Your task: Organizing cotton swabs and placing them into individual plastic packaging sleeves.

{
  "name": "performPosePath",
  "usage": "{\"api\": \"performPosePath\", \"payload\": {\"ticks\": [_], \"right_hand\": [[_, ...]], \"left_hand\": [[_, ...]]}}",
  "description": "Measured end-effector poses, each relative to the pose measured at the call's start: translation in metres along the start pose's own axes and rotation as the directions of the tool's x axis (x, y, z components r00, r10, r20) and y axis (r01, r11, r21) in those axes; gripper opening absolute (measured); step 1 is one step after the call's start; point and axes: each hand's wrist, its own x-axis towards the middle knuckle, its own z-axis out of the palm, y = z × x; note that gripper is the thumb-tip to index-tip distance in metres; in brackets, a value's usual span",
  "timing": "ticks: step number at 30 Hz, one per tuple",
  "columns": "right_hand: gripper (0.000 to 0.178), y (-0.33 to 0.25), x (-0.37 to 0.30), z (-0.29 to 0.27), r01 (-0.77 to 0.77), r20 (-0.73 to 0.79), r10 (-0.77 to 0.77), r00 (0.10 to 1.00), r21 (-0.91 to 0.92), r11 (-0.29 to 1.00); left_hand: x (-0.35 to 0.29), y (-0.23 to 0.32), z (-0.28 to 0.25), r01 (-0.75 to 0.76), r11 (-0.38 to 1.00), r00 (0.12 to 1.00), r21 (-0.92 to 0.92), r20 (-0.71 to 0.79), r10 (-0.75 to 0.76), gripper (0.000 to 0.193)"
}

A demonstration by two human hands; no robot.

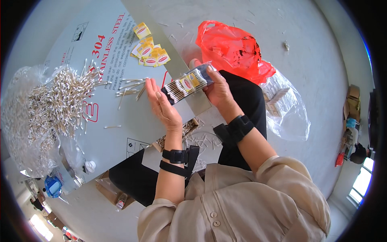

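My right hand (pixel 219 90) grips the upper right end of a flat packet of cotton swabs (pixel 186 85), thumb on top. The swabs lie side by side on a dark backing, with a yellow label across their middle. At the packet's lower left end is my left hand (pixel 165 107), its fingers stretched out flat; whether it touches the packet I cannot tell. Several loose cotton swabs (pixel 128 92) lie on the table just left of that hand. Beyond them, small yellow-and-white cards (pixel 151 54) are scattered near the table's edge.
A big heap of cotton swabs (pixel 66 97) spills from a clear bag on the film-covered metal tabletop (pixel 109 105). To the right are a red plastic bag (pixel 231 48) and a clear bag (pixel 296 117) with white packs. Swabs litter the floor (pixel 205 141) below my wrists.
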Motion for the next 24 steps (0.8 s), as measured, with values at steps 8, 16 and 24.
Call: {"api": "performPosePath", "payload": {"ticks": [8, 16, 24], "right_hand": [[0.046, 0.005, -0.005, 0.027, 0.112, -0.160, -0.166, 0.973, -0.299, 0.948], [0.037, 0.012, -0.002, 0.024, 0.170, -0.106, -0.211, 0.972, -0.307, 0.936], [0.028, -0.002, -0.010, 0.015, 0.463, -0.085, -0.680, 0.728, -0.670, 0.580]], "left_hand": [[-0.003, -0.005, 0.027, 0.053, 0.997, 0.998, -0.060, 0.041, -0.051, 0.071], [-0.004, -0.008, 0.047, 0.043, 0.999, 0.997, 0.019, 0.067, -0.044, 0.067], [0.021, 0.013, -0.030, -0.221, 0.848, 0.974, 0.481, 0.074, 0.212, 0.036]]}}
